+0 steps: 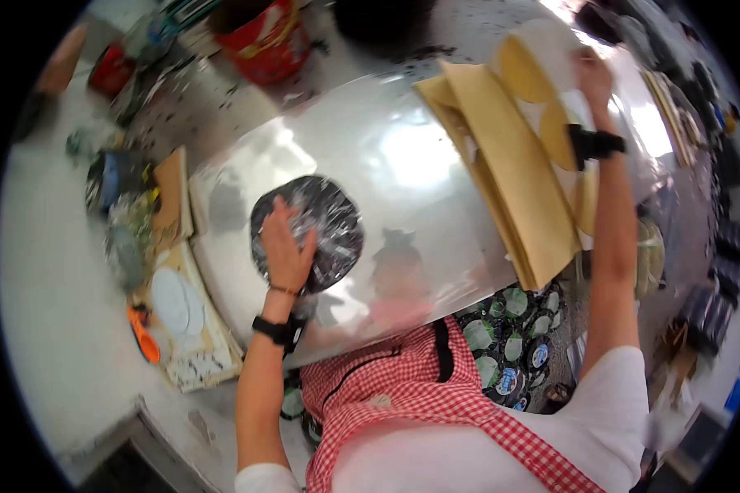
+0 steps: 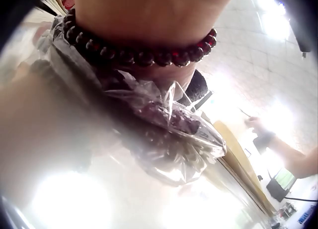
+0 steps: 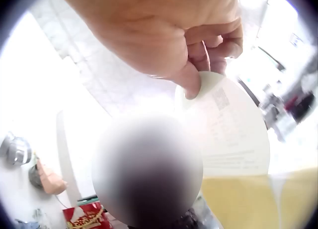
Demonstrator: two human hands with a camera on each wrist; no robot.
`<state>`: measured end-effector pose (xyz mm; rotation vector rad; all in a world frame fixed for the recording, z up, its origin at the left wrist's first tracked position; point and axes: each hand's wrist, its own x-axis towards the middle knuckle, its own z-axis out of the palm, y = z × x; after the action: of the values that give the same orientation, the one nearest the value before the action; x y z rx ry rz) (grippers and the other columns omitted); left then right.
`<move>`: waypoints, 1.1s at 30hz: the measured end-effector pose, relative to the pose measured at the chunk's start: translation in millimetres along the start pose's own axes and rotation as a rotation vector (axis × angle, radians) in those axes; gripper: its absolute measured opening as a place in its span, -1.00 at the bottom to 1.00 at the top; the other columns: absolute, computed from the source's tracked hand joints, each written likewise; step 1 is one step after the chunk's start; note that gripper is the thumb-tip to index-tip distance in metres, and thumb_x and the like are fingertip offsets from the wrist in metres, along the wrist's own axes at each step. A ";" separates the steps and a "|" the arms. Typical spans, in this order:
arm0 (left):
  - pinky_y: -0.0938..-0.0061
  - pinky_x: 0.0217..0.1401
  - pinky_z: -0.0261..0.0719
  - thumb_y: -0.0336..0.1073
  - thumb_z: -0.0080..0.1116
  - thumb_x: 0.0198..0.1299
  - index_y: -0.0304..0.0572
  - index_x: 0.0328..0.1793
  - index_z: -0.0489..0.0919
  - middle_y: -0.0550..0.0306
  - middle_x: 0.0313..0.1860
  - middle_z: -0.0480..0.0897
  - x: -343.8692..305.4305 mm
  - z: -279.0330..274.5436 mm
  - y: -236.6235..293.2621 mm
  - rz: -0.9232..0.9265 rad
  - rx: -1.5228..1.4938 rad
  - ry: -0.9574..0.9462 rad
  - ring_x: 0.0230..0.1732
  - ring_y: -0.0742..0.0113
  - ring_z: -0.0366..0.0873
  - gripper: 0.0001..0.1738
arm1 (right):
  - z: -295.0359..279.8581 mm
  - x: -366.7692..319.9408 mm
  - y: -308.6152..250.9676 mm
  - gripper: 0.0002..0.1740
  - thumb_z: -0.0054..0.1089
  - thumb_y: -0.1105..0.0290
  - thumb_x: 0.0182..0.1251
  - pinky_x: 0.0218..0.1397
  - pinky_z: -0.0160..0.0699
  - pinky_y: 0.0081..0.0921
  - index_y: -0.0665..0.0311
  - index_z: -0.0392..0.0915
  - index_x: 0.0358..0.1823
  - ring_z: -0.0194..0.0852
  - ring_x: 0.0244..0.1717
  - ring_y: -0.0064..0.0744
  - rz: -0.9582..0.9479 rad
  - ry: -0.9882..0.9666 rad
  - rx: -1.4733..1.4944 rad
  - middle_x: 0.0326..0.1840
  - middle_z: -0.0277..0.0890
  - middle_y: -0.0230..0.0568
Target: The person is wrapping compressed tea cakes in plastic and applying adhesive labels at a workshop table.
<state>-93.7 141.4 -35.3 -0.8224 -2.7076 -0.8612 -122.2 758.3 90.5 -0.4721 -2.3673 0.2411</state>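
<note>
My left hand (image 1: pixel 286 251) rests with fingers spread on a dark round cake-like disc (image 1: pixel 337 230) wrapped in crinkled clear plastic. It lies on a shiny metal sheet (image 1: pixel 386 123). In the left wrist view the plastic wrapping (image 2: pixel 174 164) bunches beyond the beaded bracelet; the fingers are hidden there. Off to the far right, my right hand (image 1: pixel 594 78) pinches the edge of a round white paper label (image 3: pixel 231 132) between thumb and fingers. Small print and a square code show faintly on the label. Yellow round papers (image 1: pixel 557 131) lie just below that hand.
A long folded yellow paper piece (image 1: pixel 501 156) lies along the sheet's right side. Red buckets (image 1: pixel 263 41) stand at the back. At left are white paper discs (image 1: pixel 173 300) and an orange-handled tool (image 1: pixel 144 335). Several green-labelled round packs (image 1: pixel 478 333) lie below the sheet's near edge.
</note>
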 end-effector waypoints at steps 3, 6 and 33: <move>0.05 0.43 0.10 -0.16 0.23 0.19 -0.38 0.55 0.01 0.01 0.19 0.54 0.4 -1.2 -4.5 -0.026 -0.123 0.060 0.24 -0.06 0.36 -0.08 | -92.1 -3.5 -76.9 -0.67 0.04 0.09 0.45 -0.18 0.55 -0.18 0.23 0.50 -0.17 0.64 -0.25 -0.08 -0.099 0.285 -0.127 -0.19 0.63 -0.13; 0.02 0.45 0.07 -0.10 0.20 0.22 -0.25 0.55 0.11 -0.02 0.26 0.49 -1.0 -5.4 2.5 -0.086 -0.219 0.053 0.33 -0.07 0.31 -0.15 | -97.7 -59.0 -147.4 -0.73 -0.01 0.34 0.47 0.10 0.50 -0.31 0.31 0.48 0.07 0.57 0.04 -0.17 -0.045 0.088 0.590 0.02 0.58 -0.05; 0.19 0.57 -0.06 -0.23 0.02 0.31 -0.30 0.45 0.25 -0.16 0.40 0.34 -20.1 -8.7 -1.3 -0.408 -0.797 -0.022 0.45 -0.05 0.20 -0.38 | 95.1 -273.6 -396.9 -0.37 -0.36 0.08 0.56 0.59 -0.22 -0.22 0.38 0.13 0.47 -0.17 0.60 -0.07 -0.446 -0.891 0.829 0.57 0.01 0.05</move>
<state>-77.6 126.4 -35.4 -0.3613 -2.5552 -2.0950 -104.4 281.5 -27.3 0.6906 -2.7701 1.3597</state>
